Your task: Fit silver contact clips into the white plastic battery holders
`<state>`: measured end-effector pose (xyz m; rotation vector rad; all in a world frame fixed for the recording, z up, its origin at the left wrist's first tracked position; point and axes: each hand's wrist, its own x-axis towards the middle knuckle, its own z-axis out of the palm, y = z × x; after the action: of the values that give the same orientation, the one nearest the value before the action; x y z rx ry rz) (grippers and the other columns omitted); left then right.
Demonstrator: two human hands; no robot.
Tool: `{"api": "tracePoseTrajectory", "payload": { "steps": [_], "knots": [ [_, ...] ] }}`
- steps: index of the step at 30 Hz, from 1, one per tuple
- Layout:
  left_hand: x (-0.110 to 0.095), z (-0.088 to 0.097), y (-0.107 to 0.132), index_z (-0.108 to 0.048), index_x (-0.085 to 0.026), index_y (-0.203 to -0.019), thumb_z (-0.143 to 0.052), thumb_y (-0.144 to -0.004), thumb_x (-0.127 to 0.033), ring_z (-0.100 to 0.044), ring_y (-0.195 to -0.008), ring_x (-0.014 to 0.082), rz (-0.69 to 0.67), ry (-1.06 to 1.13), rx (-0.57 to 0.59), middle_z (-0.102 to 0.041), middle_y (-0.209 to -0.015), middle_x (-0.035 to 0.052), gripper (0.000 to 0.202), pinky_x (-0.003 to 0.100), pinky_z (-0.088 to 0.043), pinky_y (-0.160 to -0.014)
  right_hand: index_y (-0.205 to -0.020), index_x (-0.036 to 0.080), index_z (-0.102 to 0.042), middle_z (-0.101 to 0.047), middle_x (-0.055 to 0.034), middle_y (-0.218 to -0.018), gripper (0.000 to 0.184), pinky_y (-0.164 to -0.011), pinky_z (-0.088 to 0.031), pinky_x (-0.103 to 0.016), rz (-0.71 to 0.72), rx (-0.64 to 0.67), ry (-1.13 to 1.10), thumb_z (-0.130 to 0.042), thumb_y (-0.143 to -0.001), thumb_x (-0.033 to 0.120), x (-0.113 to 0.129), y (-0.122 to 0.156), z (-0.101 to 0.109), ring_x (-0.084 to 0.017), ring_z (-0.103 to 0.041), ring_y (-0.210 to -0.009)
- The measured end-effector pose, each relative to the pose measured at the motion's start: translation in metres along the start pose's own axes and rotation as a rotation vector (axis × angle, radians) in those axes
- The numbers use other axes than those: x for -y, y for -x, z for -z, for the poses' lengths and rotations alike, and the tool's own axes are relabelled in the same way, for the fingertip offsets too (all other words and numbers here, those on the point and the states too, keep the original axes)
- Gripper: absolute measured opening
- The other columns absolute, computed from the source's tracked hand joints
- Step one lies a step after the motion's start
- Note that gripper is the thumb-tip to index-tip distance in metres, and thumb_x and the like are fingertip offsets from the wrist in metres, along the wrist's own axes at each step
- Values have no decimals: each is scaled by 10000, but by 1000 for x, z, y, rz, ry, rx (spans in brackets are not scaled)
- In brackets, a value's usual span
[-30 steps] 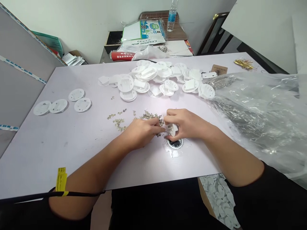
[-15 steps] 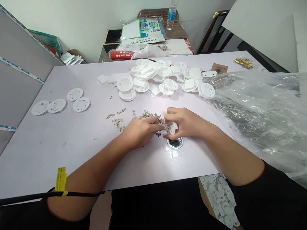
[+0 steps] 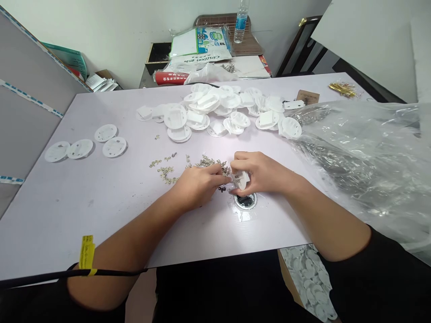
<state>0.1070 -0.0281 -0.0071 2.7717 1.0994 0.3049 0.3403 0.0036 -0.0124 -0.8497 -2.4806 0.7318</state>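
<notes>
My right hand (image 3: pixel 261 172) grips a small white plastic part (image 3: pixel 241 178) just above a round metal-rimmed hole (image 3: pixel 245 201) in the pale table (image 3: pixel 101 202). My left hand (image 3: pixel 198 184) pinches a tiny metal piece against that part, fingertips touching it. A scatter of small metal pieces (image 3: pixel 188 163) lies just beyond my left hand. A heap of white plastic discs (image 3: pixel 218 110) spreads across the far middle of the table.
Several white discs (image 3: pixel 84 146) lie flat at the left. A large clear plastic bag (image 3: pixel 367 157) covers the right side. Gold parts (image 3: pixel 343 89) sit at the far right corner. A box of white discs (image 3: pixel 310 282) stands under the table edge. A water bottle (image 3: pixel 241 20) and papers lie behind.
Both hands stay together over the hole; the fingers shift slightly on the white part. The view moves a little.
</notes>
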Motion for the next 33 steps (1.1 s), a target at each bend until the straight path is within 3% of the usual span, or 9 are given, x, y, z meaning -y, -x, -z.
{"api": "tracePoseTrajectory", "payload": {
  "steps": [5,11,28,33],
  "knots": [
    [-1,-3,0,-732,-304,-1126,-467,-831,-65,-484,-578,103,-9,-65,9,-675,-895,-5,463,253,-225,-463,-734,176,-525,-485,20,-758,294,-564,-328,-222,15,-18,-13,-798,-661,257,1,-1,-1,-91,-457,-627],
    [-9,-3,-1,-709,-255,-1001,-442,-869,-83,-392,-528,105,-8,-158,35,-633,-866,-3,344,281,-173,-444,-703,178,-502,-428,24,-751,291,-552,-292,-227,3,-42,-19,-778,-667,261,2,-1,-6,-81,-391,-593],
    [-23,-5,-4,-690,-229,-969,-471,-894,-98,-436,-530,101,-1,-248,34,-618,-874,10,266,293,-123,-437,-666,175,-489,-428,22,-714,292,-566,-305,-231,12,-77,-31,-775,-636,223,3,-1,-8,-96,-423,-615],
    [-16,-3,-2,-689,-220,-959,-482,-923,-123,-487,-585,104,-64,-207,-69,-622,-873,17,231,279,-149,-437,-722,181,-514,-487,18,-722,303,-563,-328,-239,13,-89,-39,-795,-643,265,0,-1,-3,-105,-450,-621]
  ]
}}
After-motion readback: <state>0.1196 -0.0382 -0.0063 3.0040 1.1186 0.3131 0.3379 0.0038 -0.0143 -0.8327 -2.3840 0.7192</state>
